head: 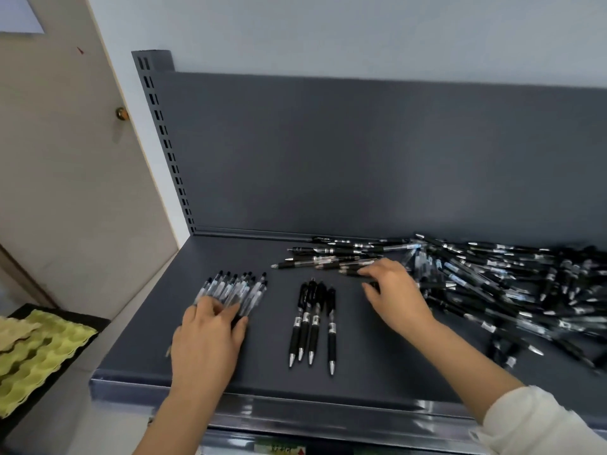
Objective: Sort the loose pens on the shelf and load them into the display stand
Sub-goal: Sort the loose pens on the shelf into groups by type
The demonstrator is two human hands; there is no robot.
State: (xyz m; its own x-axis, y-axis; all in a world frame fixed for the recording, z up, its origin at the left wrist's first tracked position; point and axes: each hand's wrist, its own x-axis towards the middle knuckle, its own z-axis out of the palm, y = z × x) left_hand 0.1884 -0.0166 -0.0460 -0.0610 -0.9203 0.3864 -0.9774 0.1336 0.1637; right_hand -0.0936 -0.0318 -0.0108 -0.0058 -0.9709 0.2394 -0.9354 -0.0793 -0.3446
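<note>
Dark grey metal shelf (377,372) with a high back panel carries everything. The display stand is not in view. On the right lies a big tangled heap of loose pens (509,284). The right hand (397,297) reaches its near edge, thumb and fingers bent about one pen; because of blur I cannot tell if it grips already. The left hand (207,336) rests with flat, open fingers on a sorted group of clear-barrel pens (236,287). Between the hands lie four black pens (312,320) in a row. Pulling one pen from the tangle may drag its neighbours into this row, or roll some toward the front edge.
</note>
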